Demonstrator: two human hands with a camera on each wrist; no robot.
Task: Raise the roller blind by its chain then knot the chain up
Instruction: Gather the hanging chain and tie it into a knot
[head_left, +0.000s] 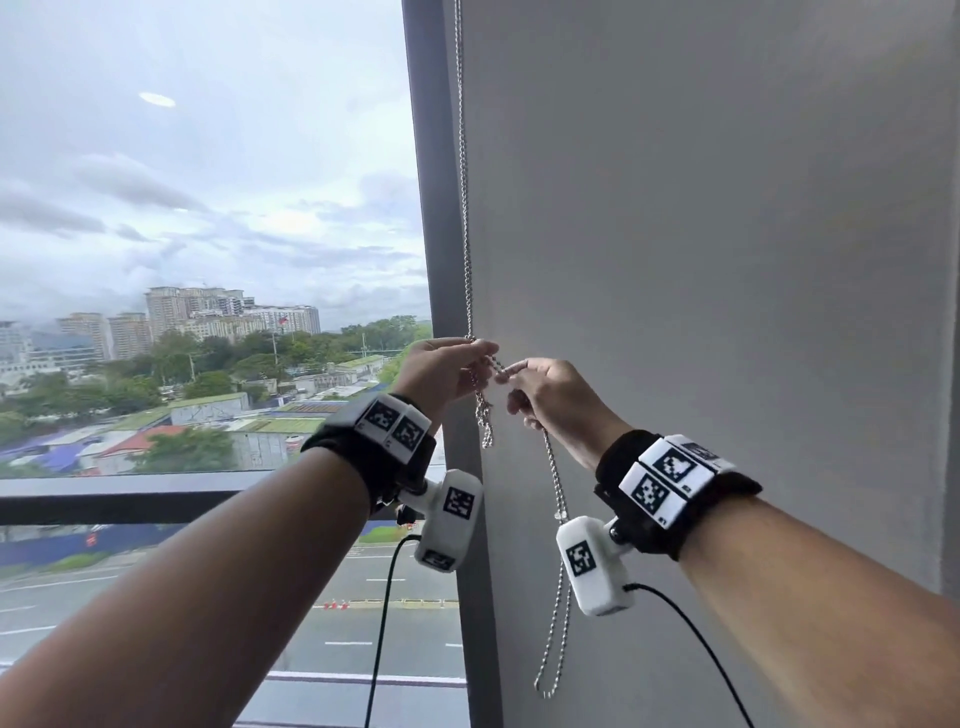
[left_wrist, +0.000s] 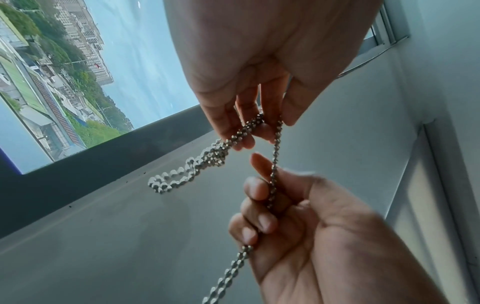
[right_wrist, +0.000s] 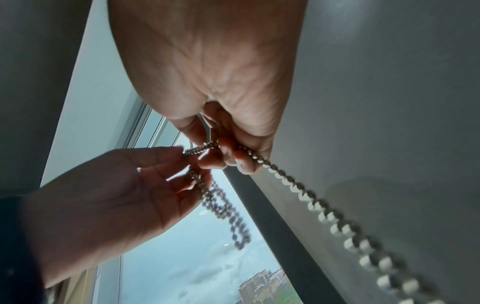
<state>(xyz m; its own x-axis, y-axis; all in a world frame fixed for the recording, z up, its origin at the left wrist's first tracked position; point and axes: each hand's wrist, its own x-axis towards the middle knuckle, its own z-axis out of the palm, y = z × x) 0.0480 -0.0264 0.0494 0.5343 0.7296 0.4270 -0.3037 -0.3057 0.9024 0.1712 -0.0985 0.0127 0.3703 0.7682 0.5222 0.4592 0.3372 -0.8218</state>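
You have both hands up at the edge of the window, working the chain (head_left: 466, 218) where it hangs down along the dark window frame (head_left: 434, 208), just left of the grey wall (head_left: 727, 234). No blind fabric shows over the glass in the head view, so the raising looks done and you are on the knotting.

Your left hand (head_left: 447, 371) pinches the chain between thumb and fingertips, right where the taut run from above ends. That grip seems to take the chain's weight, so the part you are tying stays slack. Below your left fingers (left_wrist: 233, 131) a short doubled loop (left_wrist: 182, 174) dangles free; in the left wrist view the strands cross and bunch just under the pinch, which reads as a knot half formed, though I cannot tell how the strands pass through one another.

Your right hand (head_left: 550, 397) sits just beside the left, nearly touching it. Its fingers (left_wrist: 259, 207) are curled round the chain, with the forefinger stretched along it toward the left hand, probably to steer the strand into the loop. From the bottom of that fist the long tail (head_left: 558, 597) falls straight down in front of the wall.

Holding the two grips this close keeps the working stretch short, which helps with beads that slide easily. The likely trouble is the loop slipping open as you draw the tail through, so keep the left pinch firm.
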